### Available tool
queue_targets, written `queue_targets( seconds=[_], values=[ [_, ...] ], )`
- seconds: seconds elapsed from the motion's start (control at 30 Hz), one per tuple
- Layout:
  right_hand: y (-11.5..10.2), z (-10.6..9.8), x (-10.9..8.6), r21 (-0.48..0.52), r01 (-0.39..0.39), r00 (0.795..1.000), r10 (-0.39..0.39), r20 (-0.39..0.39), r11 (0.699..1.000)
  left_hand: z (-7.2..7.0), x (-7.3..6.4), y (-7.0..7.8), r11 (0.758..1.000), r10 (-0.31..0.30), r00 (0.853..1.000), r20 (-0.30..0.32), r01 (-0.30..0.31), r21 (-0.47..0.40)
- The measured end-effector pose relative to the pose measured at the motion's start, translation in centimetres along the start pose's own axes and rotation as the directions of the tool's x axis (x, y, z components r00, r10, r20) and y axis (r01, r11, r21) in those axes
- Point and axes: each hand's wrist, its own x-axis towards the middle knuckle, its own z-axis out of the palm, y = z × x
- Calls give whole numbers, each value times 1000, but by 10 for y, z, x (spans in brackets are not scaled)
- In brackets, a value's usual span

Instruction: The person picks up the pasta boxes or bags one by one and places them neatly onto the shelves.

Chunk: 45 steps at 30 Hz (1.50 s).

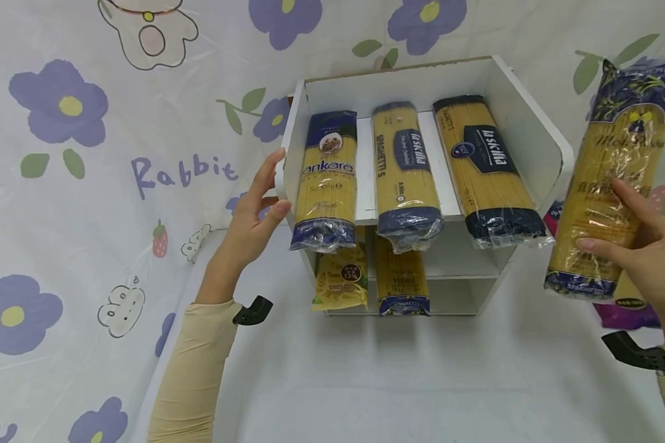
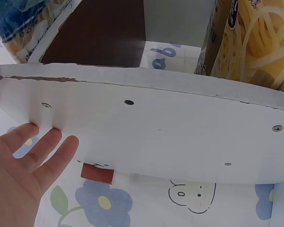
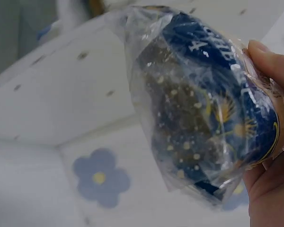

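Observation:
At the right of the head view, my right hand [image 1: 651,258] grips a spaghetti packet [image 1: 609,166] with dark blue ends, beside the white shelf unit [image 1: 523,111]. The right wrist view shows the packet's crinkled end [image 3: 194,118] close up, tilted in the fingers. My left hand [image 1: 249,221] rests against the unit's left side near the front edge. In the left wrist view, its fingers [image 2: 52,151] lie loosely straight on the outer side panel [image 2: 170,132]. Along the top shelf lie an Ankara packet [image 1: 327,200] and two La Sicilia spaghetti packets, one central [image 1: 390,154], one right [image 1: 510,191].
On the lower level are a yellow pasta bag [image 1: 338,283] and another spaghetti packet [image 1: 401,271]. A purple packet [image 1: 626,315] lies partly hidden behind the right hand. The patterned cloth [image 1: 88,227] hangs behind and left; a white surface [image 1: 393,381] spreads in front.

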Motion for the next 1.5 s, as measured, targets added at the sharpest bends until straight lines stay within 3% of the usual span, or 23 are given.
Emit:
queue_targets(
  seconds=[0.1, 0.2, 0.3, 0.5, 0.6, 0.7, 0.87, 0.93, 0.97, 1.2, 1.3, 1.37, 1.5],
  values=[
    [-13, 4, -4, 102, 80, 997, -81, -3, 991, 0, 0, 1, 1000, -6, 1000, 2, 6, 2],
    [-24, 8, -8, 221, 196, 978, -206, 23, 955, 0, 0, 1, 1000, -9, 1000, 2, 9, 3],
    [-33, 12, -11, 279, 251, 961, -274, 48, 927, 0, 0, 1, 1000, -11, 1000, -2, 11, 8],
    [-47, 15, -17, 283, 297, 941, -331, 77, 912, 0, -1, 1, 1000, -3, 1000, 1, 3, -10],
    [-54, 15, -21, 219, 295, 946, -317, 73, 930, 0, 0, 1, 1000, -3, 1000, 2, 3, -19],
    [-60, 15, -25, 191, 311, 935, -336, 118, 931, 0, -1, 2, 1000, -10, 1000, 2, 10, -24],
    [-68, 24, -28, 246, 381, 862, -439, 254, 891, 0, -1, 3, 1000, -11, 1000, -5, 11, -27],
    [-73, 29, -31, 133, 416, 851, -436, 293, 900, 0, -1, 3, 1000, -6, 1000, -7, 6, -29],
    [-77, 31, -34, 57, 423, 857, -419, 301, 904, 0, -1, 3, 1000, -3, 1000, -7, 3, -29],
    [-89, 45, -33, -4, 575, 735, -514, 442, 818, 1, -1, -1, 1000, -3, 1000, -8, 3, -21],
    [-91, 53, -35, -145, 609, 733, -484, 478, 780, 1, -1, -1, 1000, 0, 1000, -10, 0, -20],
    [-91, 57, -36, -178, 652, 699, -493, 518, 737, 1, -1, -1, 1000, 2, 1000, -10, -2, -20],
    [-92, 66, -35, -113, 738, 579, -537, 614, 666, 0, -1, 0, 1000, 2, 1000, -11, -2, -18]
  ],
)
